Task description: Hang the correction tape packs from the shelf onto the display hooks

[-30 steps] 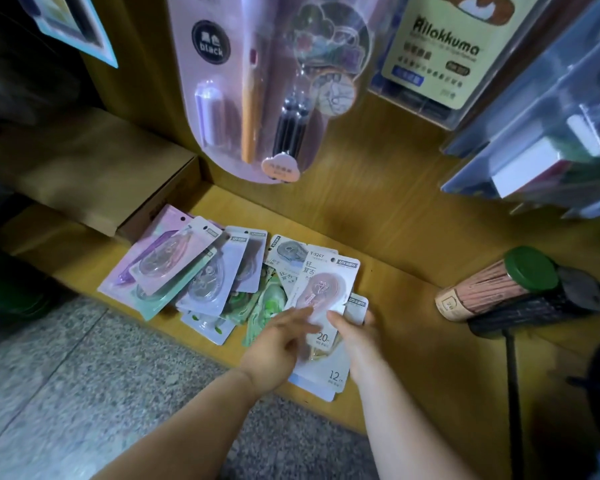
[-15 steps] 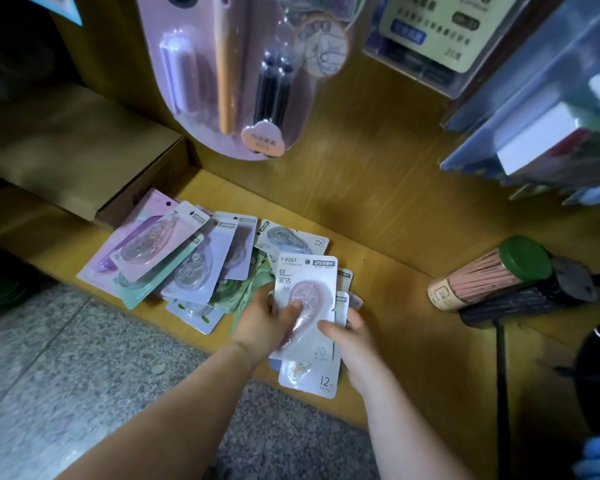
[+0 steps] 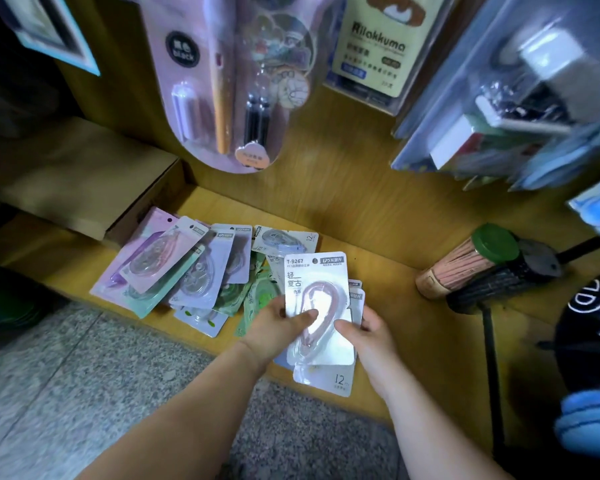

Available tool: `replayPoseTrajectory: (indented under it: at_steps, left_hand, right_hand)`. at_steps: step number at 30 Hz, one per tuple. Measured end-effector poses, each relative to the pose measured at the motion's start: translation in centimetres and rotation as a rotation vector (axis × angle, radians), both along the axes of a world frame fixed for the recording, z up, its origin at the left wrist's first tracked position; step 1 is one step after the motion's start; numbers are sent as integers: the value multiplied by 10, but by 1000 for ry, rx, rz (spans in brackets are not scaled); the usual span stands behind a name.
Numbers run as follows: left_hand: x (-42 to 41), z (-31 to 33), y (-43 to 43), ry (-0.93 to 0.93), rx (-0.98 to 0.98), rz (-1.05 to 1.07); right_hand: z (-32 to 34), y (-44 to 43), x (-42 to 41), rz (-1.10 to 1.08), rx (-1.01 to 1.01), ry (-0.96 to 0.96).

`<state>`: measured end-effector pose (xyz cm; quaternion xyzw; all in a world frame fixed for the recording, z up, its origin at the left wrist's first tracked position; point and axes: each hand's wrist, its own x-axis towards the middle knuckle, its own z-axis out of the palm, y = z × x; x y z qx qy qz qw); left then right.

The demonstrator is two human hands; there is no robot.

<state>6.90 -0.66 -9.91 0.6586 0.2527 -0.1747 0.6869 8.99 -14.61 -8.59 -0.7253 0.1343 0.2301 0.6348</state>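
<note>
Pinching pack [image 3: 313,271] between left hand [image 3: 274,329] and right hand [image 3: 371,337] (thumbs on slippery blister [image 3: 326,303]); likely light, stiff; better hold card edges.

Left hand [image 3: 274,329], right hand [image 3: 373,336] raised pack stack [image 3: 317,271] off shelf [image 3: 388,282].

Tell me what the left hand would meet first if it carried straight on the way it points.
The left hand points up and right, straight into the white T-9267 pack it grips. Beyond that pack, the right hand, which holds the pack's other side, looks next, though depth is unclear.
</note>
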Motion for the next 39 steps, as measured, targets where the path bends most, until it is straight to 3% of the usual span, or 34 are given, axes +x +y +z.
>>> replayPoseTrajectory:
  at_steps: [12,21,29,35,39]
  left_hand:
    - [-24,54,2,-65,-361,88]
    - [-90,139,-7,-303,-315,188]
    - [-157,217,-5,-508,-532,-32]
    - [-166,300,-14,-695,-546,26]
    - [-166,355,-15,-723,-517,49]
  right_hand:
    - [62,-5,-21,87,5,-100]
    - [153,-20,-98,157,16,-207]
    - [237,-29,-168,255,51,-318]
    - [306,-21,-187,181,127,-512]
    - [350,-16,-188,39,170,-681]
